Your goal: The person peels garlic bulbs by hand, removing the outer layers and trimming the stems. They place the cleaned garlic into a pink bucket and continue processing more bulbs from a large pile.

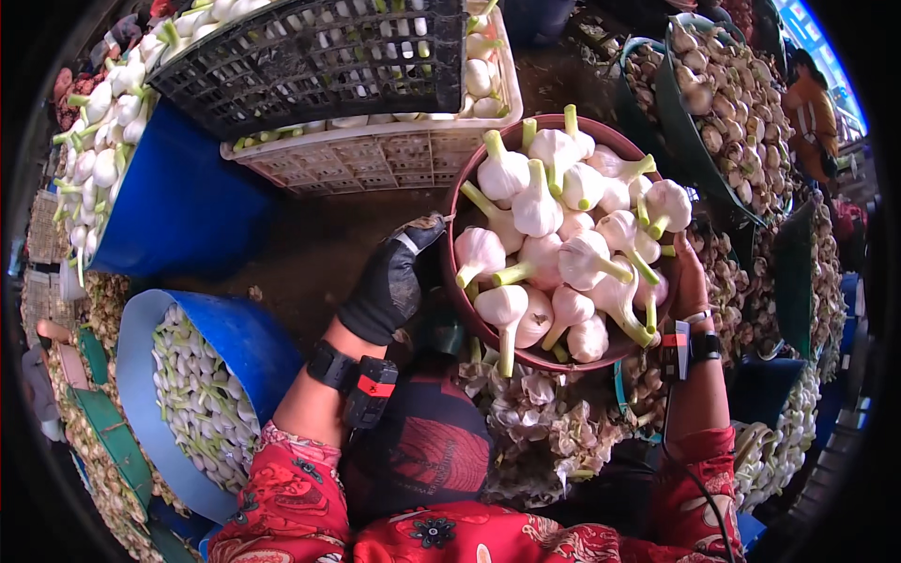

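Observation:
A round reddish-brown basin (pixel 461 310) full of garlic bulbs (pixel 538 204) with short green stems is held up in front of me. My left hand (pixel 394 278), in a dark glove, grips the basin's left rim with its fingertips mostly hidden. On the right side, my bare right hand (pixel 690 278) holds the basin's wall; some of its fingers are hidden beneath or behind it. Straps with small devices sit on both wrists. Loose garlic skins (pixel 542 436) lie below the basin, near my knee.
A black plastic crate (pixel 310 63) rests tilted on a white crate (pixel 366 158) of garlic ahead. Blue tubs (pixel 183 197) of garlic stand at the left. Green tubs (pixel 676 105) of garlic crowd the right, where a person in orange (pixel 811 116) is farther off.

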Motion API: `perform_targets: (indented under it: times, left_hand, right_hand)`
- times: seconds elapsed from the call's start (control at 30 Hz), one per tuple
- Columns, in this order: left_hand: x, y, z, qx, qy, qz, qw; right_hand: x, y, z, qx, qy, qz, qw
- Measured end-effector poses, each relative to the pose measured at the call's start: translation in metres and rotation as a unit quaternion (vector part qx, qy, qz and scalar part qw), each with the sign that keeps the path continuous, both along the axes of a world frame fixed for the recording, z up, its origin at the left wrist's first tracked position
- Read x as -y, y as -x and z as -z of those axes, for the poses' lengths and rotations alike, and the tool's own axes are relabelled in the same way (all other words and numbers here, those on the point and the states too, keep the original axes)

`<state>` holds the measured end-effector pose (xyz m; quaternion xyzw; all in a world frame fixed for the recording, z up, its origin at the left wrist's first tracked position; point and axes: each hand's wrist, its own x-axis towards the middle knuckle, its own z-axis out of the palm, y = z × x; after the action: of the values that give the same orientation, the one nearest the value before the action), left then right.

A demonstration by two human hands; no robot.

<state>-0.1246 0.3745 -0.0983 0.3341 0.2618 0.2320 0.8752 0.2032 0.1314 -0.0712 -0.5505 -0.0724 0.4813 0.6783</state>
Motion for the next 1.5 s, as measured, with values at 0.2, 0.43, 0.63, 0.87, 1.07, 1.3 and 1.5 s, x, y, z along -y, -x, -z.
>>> perform_targets:
  times: [0.2, 0.43, 0.63, 0.87, 1.07, 1.3, 1.5]
  left_hand:
    - [-0.022, 0.032, 0.006, -0.037, -0.226, -0.061, 0.972]
    - [-0.027, 0.127, -0.03, -0.158, -0.429, -0.155, 0.876]
    - [-0.026, 0.221, -0.134, -0.184, -0.441, -0.246, 0.843]
    - [0.002, 0.387, -0.156, -0.294, -0.475, -0.303, 0.772]
    - [0.022, 0.449, -0.128, -0.241, -0.351, -0.362, 0.83]
    - [0.02, 0.444, -0.113, -0.219, -0.294, -0.346, 0.863]
    - [-0.037, 0.428, -0.102, -0.198, -0.282, -0.326, 0.88]
  right_hand:
    - [-0.03, 0.054, -0.036, 0.123, 0.01, 0.011, 0.992]
    - [-0.098, 0.133, -0.108, 0.194, -0.026, -0.054, 0.979]
    - [-0.129, 0.218, -0.187, 0.232, -0.062, -0.133, 0.962]
    - [-0.166, 0.342, -0.272, 0.271, -0.078, -0.271, 0.92]
    - [-0.191, 0.457, -0.292, 0.209, -0.113, -0.311, 0.92]
    - [-0.221, 0.501, -0.275, 0.488, -0.203, -0.38, 0.759]
    - [-0.242, 0.519, -0.302, 0.389, -0.117, -0.425, 0.809]
